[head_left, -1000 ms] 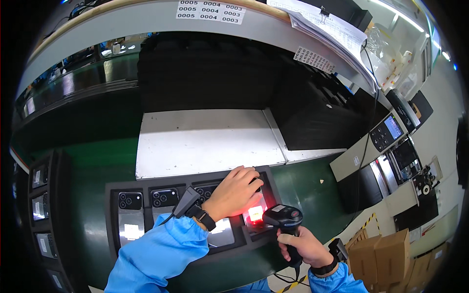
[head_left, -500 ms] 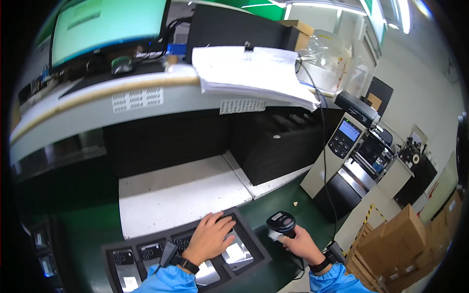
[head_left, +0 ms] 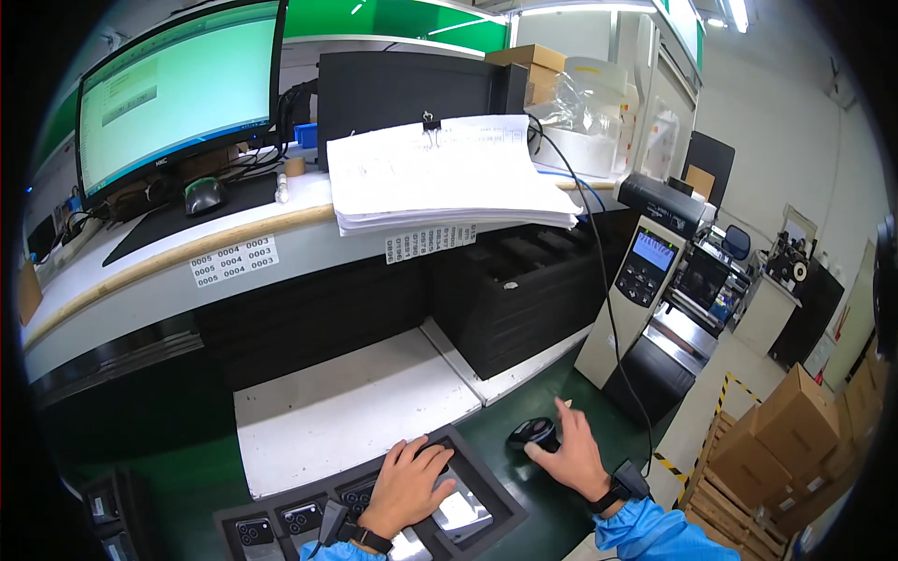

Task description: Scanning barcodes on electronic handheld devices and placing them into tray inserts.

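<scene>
My left hand (head_left: 402,494) lies palm down over a dark foam tray (head_left: 498,479), fingers spread. Beneath its fingertips is the upper end of a silver smartphone (head_left: 465,512), partly covered. Further left in the tray are other phones with triple-lens cameras, one of them a dark-topped phone (head_left: 301,517); the tray's lower part runs out of view. To the right of the tray, a black handheld barcode scanner (head_left: 533,431) rests on the green mat. Beside it my right hand (head_left: 578,458) is open, fingers apart, its thumb close to or touching the scanner.
A white board (head_left: 351,388) lies beyond the tray, with stacked black foam trays (head_left: 510,313) behind. Clipped papers (head_left: 440,178) overhang the shelf beside a monitor (head_left: 178,103). At right stand a label printer (head_left: 636,280), a hanging cable (head_left: 613,327) and cardboard boxes (head_left: 795,421).
My right hand has let go of the scanner, which now sits lower on the mat, and its fingers have opened. My left hand stays on the tray. The view has shifted.
</scene>
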The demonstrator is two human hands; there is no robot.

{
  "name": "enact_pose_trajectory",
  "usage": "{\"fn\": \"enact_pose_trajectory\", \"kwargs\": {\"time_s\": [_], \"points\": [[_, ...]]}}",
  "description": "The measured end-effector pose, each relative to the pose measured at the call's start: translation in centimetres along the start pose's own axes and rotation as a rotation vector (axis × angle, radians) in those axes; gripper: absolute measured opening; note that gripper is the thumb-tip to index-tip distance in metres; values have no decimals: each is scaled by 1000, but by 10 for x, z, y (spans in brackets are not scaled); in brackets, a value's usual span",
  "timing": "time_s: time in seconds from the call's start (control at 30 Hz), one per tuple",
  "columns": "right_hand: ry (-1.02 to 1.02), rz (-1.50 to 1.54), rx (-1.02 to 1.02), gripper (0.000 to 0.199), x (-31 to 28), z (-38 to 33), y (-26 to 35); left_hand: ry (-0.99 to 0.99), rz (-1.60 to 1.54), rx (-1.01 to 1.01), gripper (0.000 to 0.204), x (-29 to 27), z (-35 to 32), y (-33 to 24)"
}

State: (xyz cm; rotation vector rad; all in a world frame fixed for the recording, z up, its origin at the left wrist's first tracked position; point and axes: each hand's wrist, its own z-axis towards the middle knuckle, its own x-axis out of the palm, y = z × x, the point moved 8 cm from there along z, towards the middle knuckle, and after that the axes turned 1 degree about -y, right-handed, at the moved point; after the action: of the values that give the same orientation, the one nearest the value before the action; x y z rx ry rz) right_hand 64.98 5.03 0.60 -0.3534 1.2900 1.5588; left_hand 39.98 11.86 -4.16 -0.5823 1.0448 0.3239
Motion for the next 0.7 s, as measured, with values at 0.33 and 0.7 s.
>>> {"fn": "enact_pose_trajectory", "kwargs": {"time_s": [0.33,0.7], "points": [[-257,-116,-479,52,-2,184,105,-6,-40,-5,51,-3,0,1],[-227,21,-363,48,-51,246,110,-39,-48,23,50,-3,-3,1]]}}
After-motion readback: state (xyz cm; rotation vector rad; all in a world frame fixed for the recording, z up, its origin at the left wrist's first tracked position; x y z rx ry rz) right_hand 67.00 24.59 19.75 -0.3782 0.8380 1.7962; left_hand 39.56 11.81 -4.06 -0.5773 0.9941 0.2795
